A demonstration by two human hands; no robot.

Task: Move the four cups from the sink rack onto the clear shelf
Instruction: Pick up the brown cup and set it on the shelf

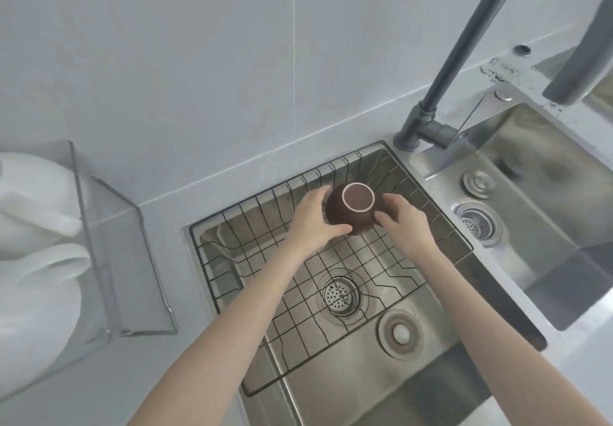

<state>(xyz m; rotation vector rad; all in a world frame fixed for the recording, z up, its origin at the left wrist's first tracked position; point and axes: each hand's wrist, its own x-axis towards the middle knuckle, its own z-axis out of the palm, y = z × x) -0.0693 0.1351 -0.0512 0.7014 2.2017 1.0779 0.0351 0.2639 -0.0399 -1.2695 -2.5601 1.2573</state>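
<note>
Over the far end of the sink rack (232, 279), one cup (351, 208) sits upside down: a dark brown, rounded body with a pale ring around its flat brownish base, which faces up. Whether the cup rests on the black wire grid or is raised just above it cannot be told. The left hand (313, 218) presses against the cup's left side, thumb curled under its near edge, fingers along the far side. The right hand (404, 220) touches the cup's right side with bent fingers. Both hands are closed around the cup, one on each flank. The clear shelf (112, 246) stands on the table well apart to the left, with white cups (39, 213) beside it
</note>
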